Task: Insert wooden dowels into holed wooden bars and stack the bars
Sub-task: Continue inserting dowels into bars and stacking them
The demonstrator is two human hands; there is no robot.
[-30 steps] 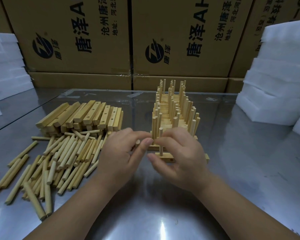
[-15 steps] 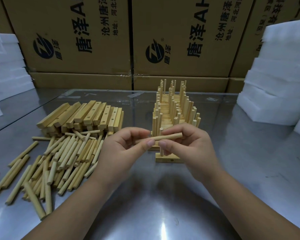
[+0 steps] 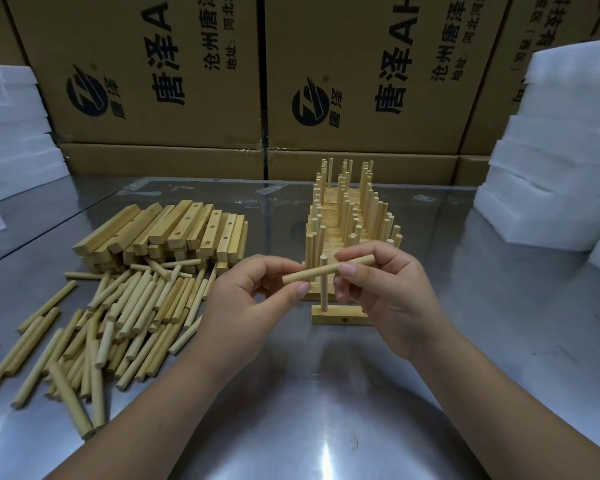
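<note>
Loose dowels point(image 3: 125, 317) lie left on the bench point(image 3: 326, 410), with the holed bars point(image 3: 174, 233) piled just behind them. The doweled stack point(image 3: 350, 216) stands right of the bars, one bar point(image 3: 340, 314) before it. Boxes point(image 3: 194, 74) stand behind.

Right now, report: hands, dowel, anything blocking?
Left hand and right hand both pinch one pale round wooden dowel, held crosswise. Short holed wooden bar on table beneath, one upright dowel in it. Nothing blocking the bar.

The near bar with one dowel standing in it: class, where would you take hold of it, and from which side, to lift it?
Pinch the bar across its long front and back faces, just right of the upright dowel, coming down from above. It lies flat on the table, so probably only those faces offer a grip, and the dowel stays clear.
</note>
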